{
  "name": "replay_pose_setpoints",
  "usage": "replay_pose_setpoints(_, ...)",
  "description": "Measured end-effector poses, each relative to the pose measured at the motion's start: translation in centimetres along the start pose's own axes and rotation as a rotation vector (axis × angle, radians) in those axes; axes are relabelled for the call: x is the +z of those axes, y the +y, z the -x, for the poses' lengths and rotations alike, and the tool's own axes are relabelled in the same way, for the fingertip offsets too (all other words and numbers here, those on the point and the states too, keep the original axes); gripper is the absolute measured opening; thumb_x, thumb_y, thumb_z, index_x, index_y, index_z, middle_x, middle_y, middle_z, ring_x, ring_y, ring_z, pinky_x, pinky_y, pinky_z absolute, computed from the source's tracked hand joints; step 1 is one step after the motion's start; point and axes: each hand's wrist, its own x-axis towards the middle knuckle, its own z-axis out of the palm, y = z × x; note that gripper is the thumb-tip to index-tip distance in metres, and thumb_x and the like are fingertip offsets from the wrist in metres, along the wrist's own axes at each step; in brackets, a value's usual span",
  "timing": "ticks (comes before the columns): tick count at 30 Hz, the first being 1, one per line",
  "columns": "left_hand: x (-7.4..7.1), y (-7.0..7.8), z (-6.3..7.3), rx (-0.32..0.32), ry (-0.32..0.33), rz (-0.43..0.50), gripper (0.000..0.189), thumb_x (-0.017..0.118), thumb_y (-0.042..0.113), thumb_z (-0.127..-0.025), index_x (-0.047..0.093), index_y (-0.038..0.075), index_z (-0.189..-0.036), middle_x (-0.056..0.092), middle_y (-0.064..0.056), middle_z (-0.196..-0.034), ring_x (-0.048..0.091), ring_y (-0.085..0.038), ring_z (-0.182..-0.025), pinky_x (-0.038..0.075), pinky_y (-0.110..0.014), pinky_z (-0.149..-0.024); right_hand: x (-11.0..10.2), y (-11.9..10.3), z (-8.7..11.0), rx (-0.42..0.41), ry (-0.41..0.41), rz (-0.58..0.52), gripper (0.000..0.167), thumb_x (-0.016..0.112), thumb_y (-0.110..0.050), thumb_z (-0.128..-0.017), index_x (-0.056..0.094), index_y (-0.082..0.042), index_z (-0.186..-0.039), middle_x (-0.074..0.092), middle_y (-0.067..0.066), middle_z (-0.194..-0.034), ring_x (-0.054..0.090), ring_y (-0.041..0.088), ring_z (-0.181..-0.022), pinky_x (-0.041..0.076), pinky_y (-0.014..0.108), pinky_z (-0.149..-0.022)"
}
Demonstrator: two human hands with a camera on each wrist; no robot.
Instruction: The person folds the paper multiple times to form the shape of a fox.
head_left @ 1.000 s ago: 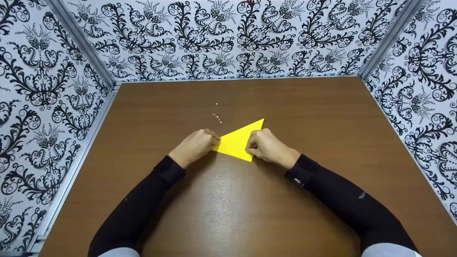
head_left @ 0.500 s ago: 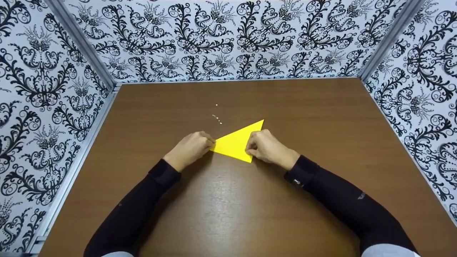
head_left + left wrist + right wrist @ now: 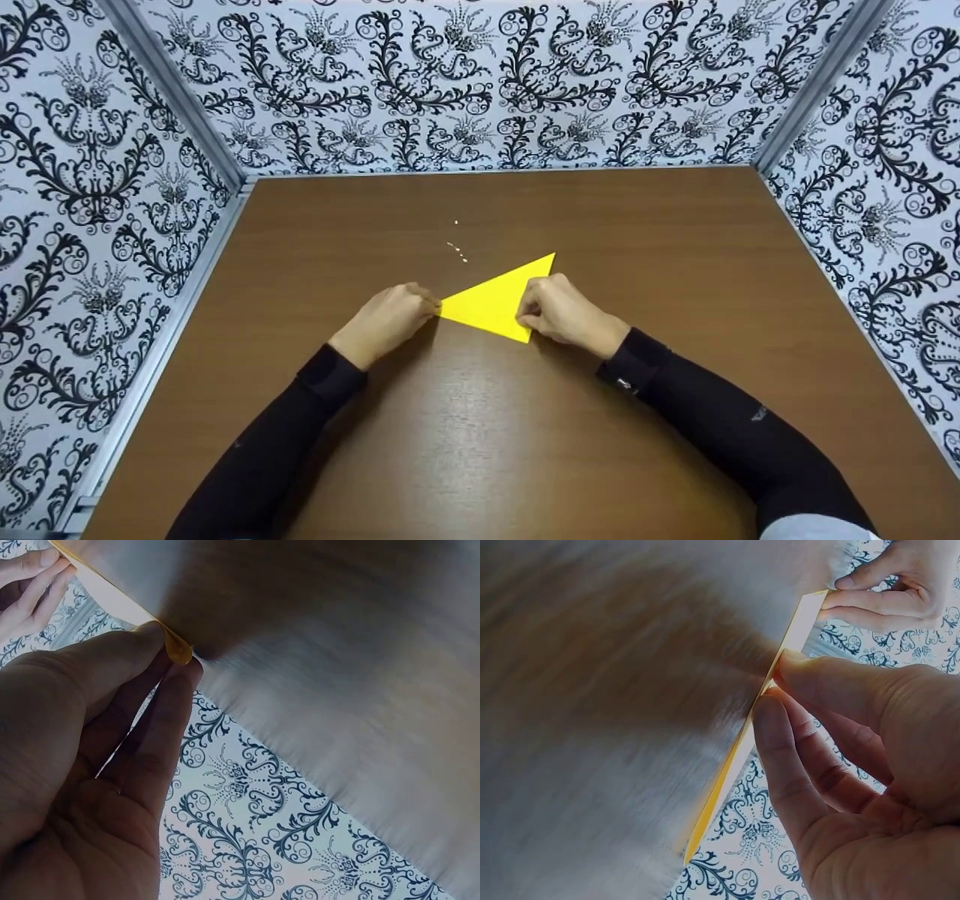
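A folded piece of yellow paper point(image 3: 487, 304), roughly triangular, lies at the middle of the table, its narrow point to the left and its broad edge to the right. At that narrow point, my left hand point(image 3: 394, 315) pinches the paper between thumb and fingers. The left wrist view shows a small curled yellow end point(image 3: 178, 651) at the fingertips. My right hand point(image 3: 566, 311) grips the broad edge between thumb and index finger. Seen edge-on in the right wrist view, the paper point(image 3: 714, 802) runs between both hands. The fingers cover part of its right edge.
Several tiny pale scraps point(image 3: 457, 251) lie on the brown wooden table point(image 3: 637, 225) behind the paper. Patterned black-and-white panels point(image 3: 465, 82) with grey metal posts point(image 3: 821, 86) enclose the back and sides of the table.
My left hand has slid leftward and slightly toward me along the paper to its narrow tip, uncovering more yellow. The right hand and the paper have stayed in nearly the same place.
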Motion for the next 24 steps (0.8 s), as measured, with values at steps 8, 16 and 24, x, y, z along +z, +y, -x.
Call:
replay_pose_setpoints(8, -0.4, -0.1, 1.7, -0.035, 0.011, -0.006, 0.013, 0.082, -0.002, -0.106, 0.092, 0.002, -0.114, 0.089, -0.017, -0.118, 0.084, -0.035, -0.107, 0.073, -0.046, -0.094, -0.1, -0.3, 0.0, -0.002, 0.005, 0.000, 0.008, 0.089, 0.004, -0.096, 0.092, -0.003, -0.093, 0.084, 0.010, -0.092, 0.081, 0.026, -0.087, 0.072, 0.041, -0.079)
replay_pose_setpoints(16, -1.0, -0.3, 3.3, -0.071, -0.002, -0.002, 0.017, 0.080, -0.002, -0.107, 0.091, 0.002, -0.119, 0.089, -0.017, -0.122, 0.085, -0.036, -0.109, 0.073, -0.047, -0.096, -0.1, -0.3, 0.1, -0.005, 0.007, 0.003, 0.008, 0.089, 0.003, -0.097, 0.092, -0.003, -0.093, 0.084, 0.010, -0.092, 0.080, 0.025, -0.086, 0.071, 0.039, -0.078)
replay_pose_setpoints(24, -1.6, 0.1, 3.6, -0.117, -0.011, 0.013, 0.015, 0.082, 0.001, -0.106, 0.091, 0.000, -0.118, 0.089, -0.016, -0.119, 0.086, -0.034, -0.108, 0.073, -0.044, -0.093, 0.0, -0.4, 0.0, 0.031, -0.016, 0.027, 0.007, 0.090, 0.001, -0.098, 0.092, -0.004, -0.094, 0.085, 0.010, -0.095, 0.081, 0.027, -0.090, 0.072, 0.042, -0.080)
